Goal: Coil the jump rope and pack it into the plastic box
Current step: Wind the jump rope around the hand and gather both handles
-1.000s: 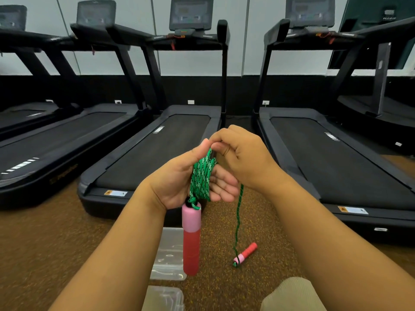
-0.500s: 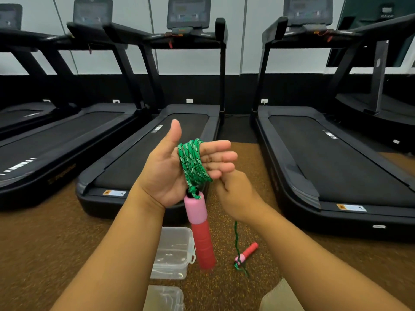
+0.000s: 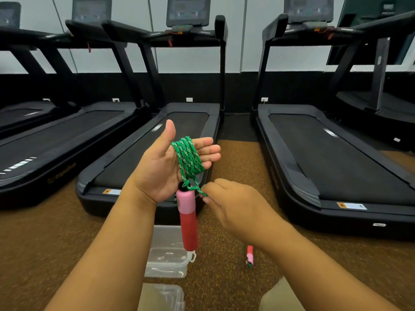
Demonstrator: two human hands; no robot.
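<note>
My left hand (image 3: 160, 167) is held palm up with the thumb raised, and several loops of green jump rope (image 3: 187, 159) are wound around its fingers. One pink-and-red handle (image 3: 188, 221) hangs down from the coil below the palm. My right hand (image 3: 229, 204) sits just below and to the right, pinching the rope's free strand near the coil. The other handle (image 3: 249, 255) lies on the brown floor, partly hidden by my right forearm. A clear plastic box (image 3: 167, 254) stands on the floor under the hanging handle.
A clear lid or second container (image 3: 162, 296) lies at the bottom edge. Several black treadmills (image 3: 336, 158) line the floor ahead, with a brown carpet strip (image 3: 238, 158) between two of them. A beige trouser knee (image 3: 278, 297) shows at the bottom right.
My right hand came down from the top of the coil to below the left palm, pulling the strand round. The floor handle has shifted toward my right arm.
</note>
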